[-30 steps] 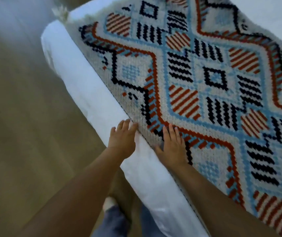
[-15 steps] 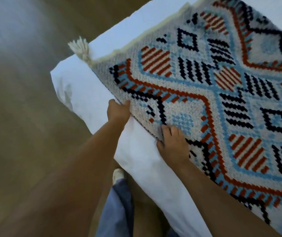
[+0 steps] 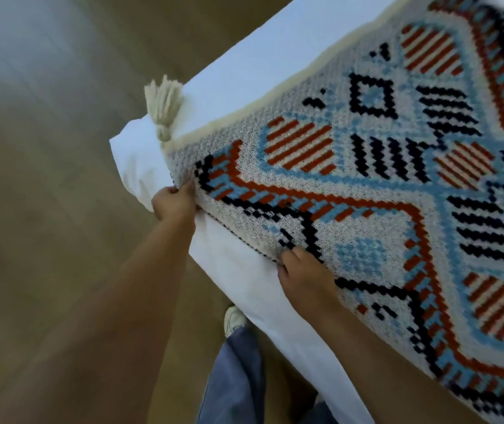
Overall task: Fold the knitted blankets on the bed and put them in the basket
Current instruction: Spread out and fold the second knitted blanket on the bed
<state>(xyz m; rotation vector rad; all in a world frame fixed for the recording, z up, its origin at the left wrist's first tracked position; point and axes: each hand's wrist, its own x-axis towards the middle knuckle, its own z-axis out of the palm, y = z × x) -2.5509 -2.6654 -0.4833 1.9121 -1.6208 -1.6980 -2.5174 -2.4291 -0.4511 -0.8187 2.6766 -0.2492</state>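
A knitted blanket (image 3: pixel 367 191) with red, black and light-blue diamond patterns lies spread over the white bed (image 3: pixel 244 286). A cream tassel (image 3: pixel 165 105) hangs at its near corner. My left hand (image 3: pixel 174 203) grips the blanket's edge just below that corner. My right hand (image 3: pixel 302 270) pinches the same edge farther along, fingers curled into the knit. The edge between my hands is lifted slightly off the sheet. No basket is in view.
Wooden floor (image 3: pixel 45 209) runs along the left side of the bed. My jeans leg (image 3: pixel 232 377) and a white shoe (image 3: pixel 233 319) stand close against the mattress side. The bed's white corner (image 3: pixel 134 160) sticks out beyond the blanket.
Both hands went from lying flat on the blanket's edge to gripping it. They have shifted along the edge toward the tasselled corner, which has come into view.
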